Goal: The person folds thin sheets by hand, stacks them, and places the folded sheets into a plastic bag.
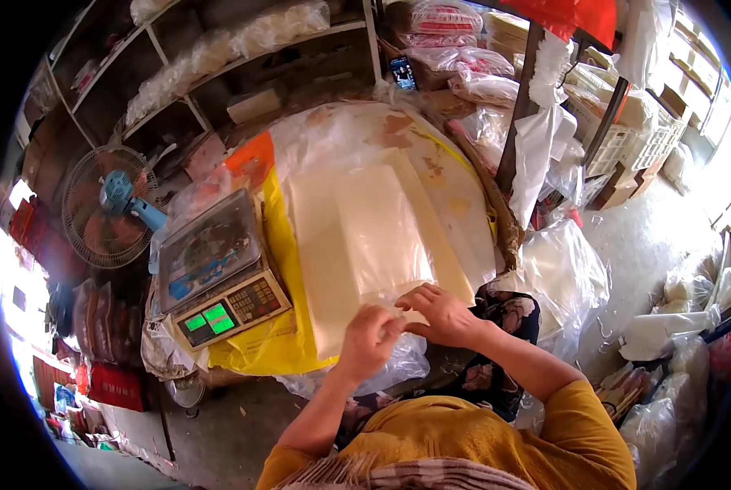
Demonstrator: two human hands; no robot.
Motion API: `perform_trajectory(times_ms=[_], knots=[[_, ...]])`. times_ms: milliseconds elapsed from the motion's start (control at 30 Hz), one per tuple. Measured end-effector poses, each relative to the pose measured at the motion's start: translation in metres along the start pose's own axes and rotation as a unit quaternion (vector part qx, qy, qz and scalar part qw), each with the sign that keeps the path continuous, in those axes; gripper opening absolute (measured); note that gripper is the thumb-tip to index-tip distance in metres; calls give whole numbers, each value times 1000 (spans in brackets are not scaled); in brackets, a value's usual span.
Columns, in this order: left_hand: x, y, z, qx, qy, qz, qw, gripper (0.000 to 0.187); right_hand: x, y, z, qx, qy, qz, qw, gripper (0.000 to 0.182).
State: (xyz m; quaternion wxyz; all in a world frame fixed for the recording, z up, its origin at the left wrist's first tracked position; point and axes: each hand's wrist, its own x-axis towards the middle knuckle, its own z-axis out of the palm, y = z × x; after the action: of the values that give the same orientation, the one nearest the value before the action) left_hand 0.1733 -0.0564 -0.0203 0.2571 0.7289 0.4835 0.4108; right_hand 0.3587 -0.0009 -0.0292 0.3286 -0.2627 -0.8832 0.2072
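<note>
Here, both hands, left hand (368, 339) and right hand (441, 314), fingers pinched on the clear plastic bag (382, 233) beside the scale (218, 273)

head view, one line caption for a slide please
Both hands, left hand and right hand, grip the clear plastic bag beside a scale.

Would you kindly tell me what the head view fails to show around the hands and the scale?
- Near edge of the clear bag: covered by the left hand and right hand.
- Whether the fingers pinch it: too blurred.
- Scale readout: green digits too small.
- Phone screen: too small.
</note>
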Motion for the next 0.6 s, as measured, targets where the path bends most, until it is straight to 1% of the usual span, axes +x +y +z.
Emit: perform_trajectory(times_ms=[33,133,167,267,300,333,367,400,467,500,567,600], knots=[[3,3,3,-18,-14,49,999,14,0,3,5,-39,2,-31,999,26],[10,19,5,-63,63,29,996,23,-1,12,5,-55,-24,-41,997,24],[14,11,7,-25,62,43,997,39,1,10,1,-32,-14,-46,998,20],[12,-19,17,70,54,89,992,44,-1,10,1,-12,-3,-37,999,18],[11,-26,17,67,54,88,992,35,-1,5,-2,40,-14,67,997,19],[12,-28,19,33,55,52,997,27,-1,-3,-8,92,-25,169,981,19],[12,-29,21,0,56,15,998,19,-1,-8,-11,143,-35,269,952,20],[13,-29,22,-33,58,-22,998,12,-3,-6,-8,147,-7,257,955,21],[16,-27,23,10,73,-14,997,9,-9,1,0,154,51,231,959,21],[18,-26,23,30,80,-11,996,9,-10,3,4,103,68,170,978,21],[22,-28,22,2,68,-16,998,9,-10,6,10,1,101,46,994,22],[23,-29,22,-13,62,-19,998,10,-9,6,8,-51,97,18,994,21]])
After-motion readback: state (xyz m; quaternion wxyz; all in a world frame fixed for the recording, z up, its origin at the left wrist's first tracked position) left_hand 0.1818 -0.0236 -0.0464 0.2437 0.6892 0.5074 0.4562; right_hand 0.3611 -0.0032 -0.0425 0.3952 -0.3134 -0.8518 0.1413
